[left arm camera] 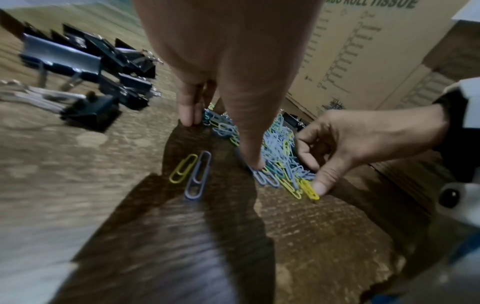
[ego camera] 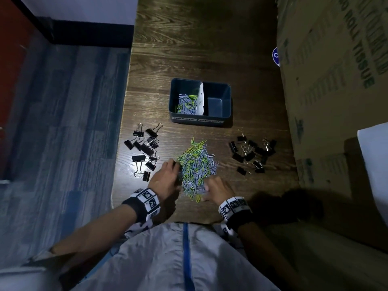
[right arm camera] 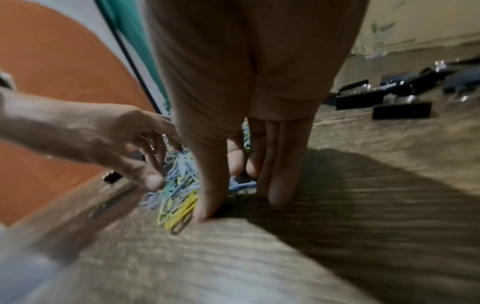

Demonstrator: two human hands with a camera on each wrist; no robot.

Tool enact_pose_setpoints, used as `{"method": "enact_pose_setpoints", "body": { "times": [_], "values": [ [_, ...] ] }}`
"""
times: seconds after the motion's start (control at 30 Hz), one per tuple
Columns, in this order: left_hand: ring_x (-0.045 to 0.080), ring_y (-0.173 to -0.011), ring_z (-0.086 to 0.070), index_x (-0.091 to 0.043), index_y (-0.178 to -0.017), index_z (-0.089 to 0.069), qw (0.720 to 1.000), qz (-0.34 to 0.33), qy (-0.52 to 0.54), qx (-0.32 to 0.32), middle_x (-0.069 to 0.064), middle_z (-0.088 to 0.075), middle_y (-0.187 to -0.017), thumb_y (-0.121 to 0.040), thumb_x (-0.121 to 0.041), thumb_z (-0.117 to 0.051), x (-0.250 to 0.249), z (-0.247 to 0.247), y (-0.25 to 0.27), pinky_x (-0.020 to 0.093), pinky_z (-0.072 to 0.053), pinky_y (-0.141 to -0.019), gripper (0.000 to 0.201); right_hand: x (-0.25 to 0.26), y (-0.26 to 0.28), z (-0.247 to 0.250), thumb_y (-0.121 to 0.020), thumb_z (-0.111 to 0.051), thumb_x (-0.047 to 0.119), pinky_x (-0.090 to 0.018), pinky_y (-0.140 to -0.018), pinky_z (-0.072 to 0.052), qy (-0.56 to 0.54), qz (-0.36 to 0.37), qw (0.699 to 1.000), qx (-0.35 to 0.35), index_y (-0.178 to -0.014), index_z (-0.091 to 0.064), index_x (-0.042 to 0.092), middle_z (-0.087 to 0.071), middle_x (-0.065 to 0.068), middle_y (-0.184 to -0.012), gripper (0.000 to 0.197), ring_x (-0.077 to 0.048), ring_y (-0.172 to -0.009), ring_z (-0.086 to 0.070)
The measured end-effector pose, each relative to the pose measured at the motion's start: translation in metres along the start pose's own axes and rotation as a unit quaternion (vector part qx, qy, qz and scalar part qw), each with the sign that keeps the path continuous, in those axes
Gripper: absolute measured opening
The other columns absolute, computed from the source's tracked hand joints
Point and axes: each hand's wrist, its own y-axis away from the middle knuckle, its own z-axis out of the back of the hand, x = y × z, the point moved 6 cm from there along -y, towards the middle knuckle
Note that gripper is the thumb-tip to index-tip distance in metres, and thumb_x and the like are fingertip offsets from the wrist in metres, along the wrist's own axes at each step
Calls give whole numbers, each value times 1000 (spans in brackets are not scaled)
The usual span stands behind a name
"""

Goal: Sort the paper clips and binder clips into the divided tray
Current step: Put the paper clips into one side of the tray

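From the head view, a cardboard box [ego camera: 336,80] borders the wooden table [ego camera: 189,38]. Black binder clips [ego camera: 144,148] flank a colourful paper clip pile [ego camera: 197,164] before the divided tray [ego camera: 200,122]. In the left wrist view, the left hand [left arm camera: 223,82] presses straight fingers on the pile. In the right wrist view, the right hand [right arm camera: 246,123] does likewise.

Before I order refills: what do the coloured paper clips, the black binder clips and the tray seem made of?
Paper clips: likely coated wire, matte blue, green and yellow.
Binder clips: probably black painted metal with bare shiny wire handles that glint.
Tray: apparently dark blue plastic, smooth moulded walls, rounded corners.
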Motion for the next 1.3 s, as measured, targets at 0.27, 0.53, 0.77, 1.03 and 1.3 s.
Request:
{"method": "enact_pose_setpoints", "body": {
  "times": [0.27, 0.53, 0.77, 1.03, 1.3],
  "values": [
    [21, -88, -60, -16, -125, -46, 995, -72, 49, -42, 4, -49, -120, -83, -37, -72, 14, 12, 14, 28, -49, -69, 54, -6, -4, 24, -76, -82, 33, -31, -60, -43, -63, 6, 994, -89, -72, -43, 24, -51, 9, -82, 39, -17, -71, -55],
    [12, -59, -58, -21, -70, -50, 997, -26, 21, 64, -7, -64, -66, -73, -20, -66, 30, 2, 26, 28, -49, -54, 17, 4, 0, 10, -69, -85, 46, -32, -66, -53, 35, 15, 999, 38, -63, -55, 19, -62, 0, -68, 41, -21, -68, -63],
    [8, -63, -59, -27, -78, -56, 992, -77, 101, -4, -7, -60, -70, -86, -10, -64, -4, 9, 5, 22, -45, -59, 21, 30, -7, 10, -93, -63, 28, -39, -70, -54, 76, 82, 991, -70, -85, -61, 10, -62, -7, -91, 20, -29, -82, -64],
    [27, -120, -40, -25, -150, -8, 998, -28, -49, 14, 10, -26, -143, -50, -78, -73, 4, 8, -7, 45, -53, -86, 131, -12, -24, 40, -60, -85, 61, -48, -101, -46, 59, -45, 992, -105, -151, -21, 32, -21, -9, -154, 115, -30, -136, -27],
    [29, -108, -50, -19, -138, -36, 995, -63, 63, -36, 11, -40, -129, -77, -19, -76, -18, 20, -22, 43, -53, -83, 73, 6, -30, 36, -71, -87, 36, -48, -96, -49, 69, -7, 989, -132, -143, -42, 28, -41, -8, -144, 85, -30, -128, -41]
  ]
}}
